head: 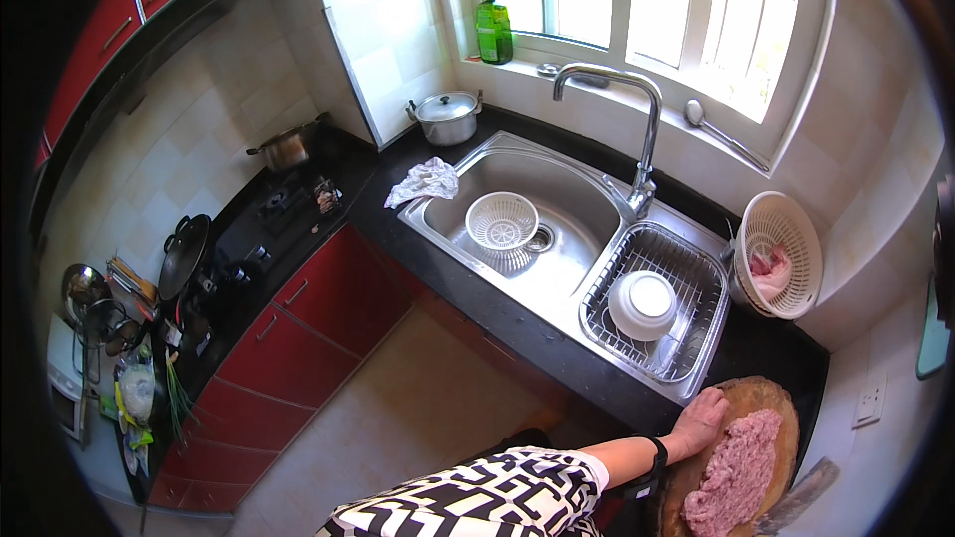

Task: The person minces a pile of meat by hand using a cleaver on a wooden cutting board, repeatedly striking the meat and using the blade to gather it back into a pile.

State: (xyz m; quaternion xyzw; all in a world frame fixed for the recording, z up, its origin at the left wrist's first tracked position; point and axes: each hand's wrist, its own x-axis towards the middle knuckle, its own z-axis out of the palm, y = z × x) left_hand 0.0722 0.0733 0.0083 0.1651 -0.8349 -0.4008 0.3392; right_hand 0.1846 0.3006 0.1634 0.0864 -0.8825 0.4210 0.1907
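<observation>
My left hand (700, 422) lies at the upper left rim of a round wooden chopping board (755, 393), with its fingers curled over the edge. A flat mass of minced raw meat (735, 473) covers much of the board. At the board's lower right, a cleaver blade (800, 496) is tilted and blurred, with bits of meat along it. Its handle is hidden beyond the picture's rim, and my right hand is out of view.
A steel sink (477, 268) holds a white colander (503, 221). An upturned white bowl (643, 304) sits in the wire drainer (597, 313). Behind the board leans a larger colander (802, 239) with raw meat (771, 272). A tap (651, 112) arches over the sink; a wok (185, 257) stands far left.
</observation>
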